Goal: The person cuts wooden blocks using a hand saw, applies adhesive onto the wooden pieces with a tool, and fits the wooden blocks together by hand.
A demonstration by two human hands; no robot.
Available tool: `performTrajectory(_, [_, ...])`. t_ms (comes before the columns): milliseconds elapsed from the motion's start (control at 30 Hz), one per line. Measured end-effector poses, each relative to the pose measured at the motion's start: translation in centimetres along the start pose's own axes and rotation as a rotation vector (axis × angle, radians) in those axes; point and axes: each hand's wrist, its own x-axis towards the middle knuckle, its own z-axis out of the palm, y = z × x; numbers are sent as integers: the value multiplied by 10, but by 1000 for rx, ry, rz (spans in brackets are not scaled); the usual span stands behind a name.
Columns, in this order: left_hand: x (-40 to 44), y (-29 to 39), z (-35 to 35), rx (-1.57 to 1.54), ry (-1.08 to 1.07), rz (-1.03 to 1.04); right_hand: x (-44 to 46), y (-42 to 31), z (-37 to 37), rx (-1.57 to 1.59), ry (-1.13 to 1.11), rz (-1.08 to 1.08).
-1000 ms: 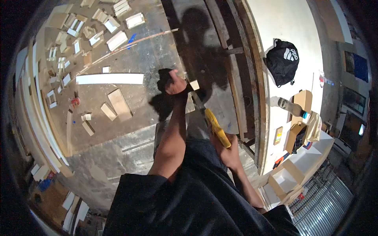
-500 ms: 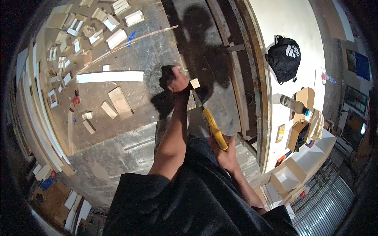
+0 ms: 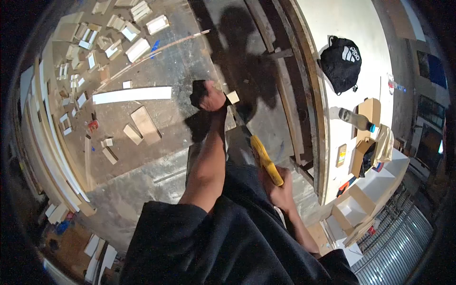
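My right hand, low in front of my body, is closed around the yellow handle of a handsaw. Its narrow blade runs up and to the left toward a small light wood piece. My left hand grips that piece near the edge of the dark work surface, and the pale squared end sticks out to the right of the hand. Most of the piece is hidden under my hand and in shadow. Whether the saw teeth touch the wood, I cannot tell.
Many small wood assemblies lie at the upper left. Closer are a white strip and loose boards. On the right, a pale table holds a black bag, a bottle and cartons. Long boards line the left.
My right hand and the saw handle have drawn back slightly, down and to the right. My left hand stays on the wood piece; the whole view has shifted a little.
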Motion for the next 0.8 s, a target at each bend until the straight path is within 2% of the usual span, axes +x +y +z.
performTrajectory(167, [3, -11, 3, -47, 85, 150, -3, -1, -5, -38, 20, 33])
performTrajectory(200, [-2, -8, 5, -71, 14, 39, -3, -3, -3, -34, 4, 26])
performTrajectory(267, [-2, -3, 2, -88, -8, -19, -10, -4, -5, -30, -5, 33])
performTrajectory(367, [2, 10, -9, -32, -6, -36, -16, -14, -13, -98, -96, 155])
performTrajectory(400, [5, 7, -8, -25, -37, -23, -6, -2, -10, -99, -99, 136])
performTrajectory(467, [-6, -1, -12, -3, -104, -10, -8, 42, 0, -87, 39, 68])
performTrajectory(600, [0, 11, -14, -43, -60, -58, -9, -2, 0, -66, -15, 9])
performTrajectory(667, [7, 9, -20, -69, 193, 205, -1, 15, 2, -79, 21, -16])
performTrajectory(733, [1, 7, -16, -52, 119, 127, 0, 48, 14, -120, 137, -8])
performTrajectory(800, [-1, 3, -6, -45, 70, 55, 0, 7, 7, -95, 50, 19])
